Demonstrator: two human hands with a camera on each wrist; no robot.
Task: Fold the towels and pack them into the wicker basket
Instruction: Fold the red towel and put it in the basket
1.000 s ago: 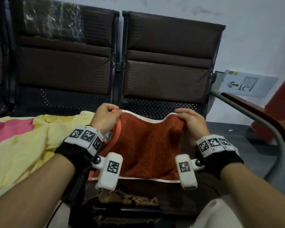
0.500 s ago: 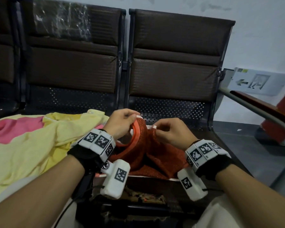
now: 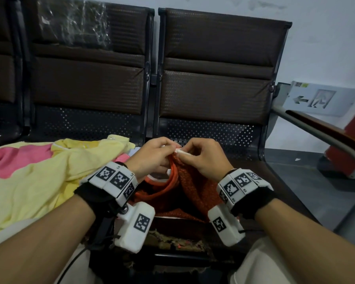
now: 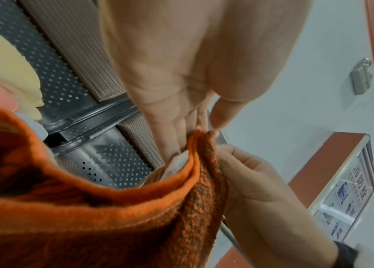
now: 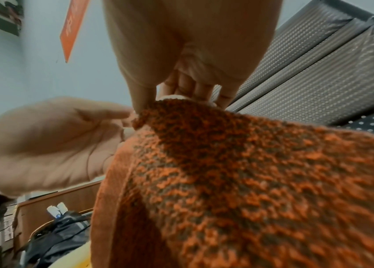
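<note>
Orange towel point(image 3: 190, 187) doubled in both grips

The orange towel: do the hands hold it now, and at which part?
Yes. Both hands pinch the orange towel at its white-trimmed top edge: the left hand and the right hand hold its two upper corners together.

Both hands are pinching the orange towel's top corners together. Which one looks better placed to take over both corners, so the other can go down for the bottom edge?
Probably the left hand. Its fingers and thumb already close on the towel where both corners meet, while the right hand pinches only its own corner.
</note>
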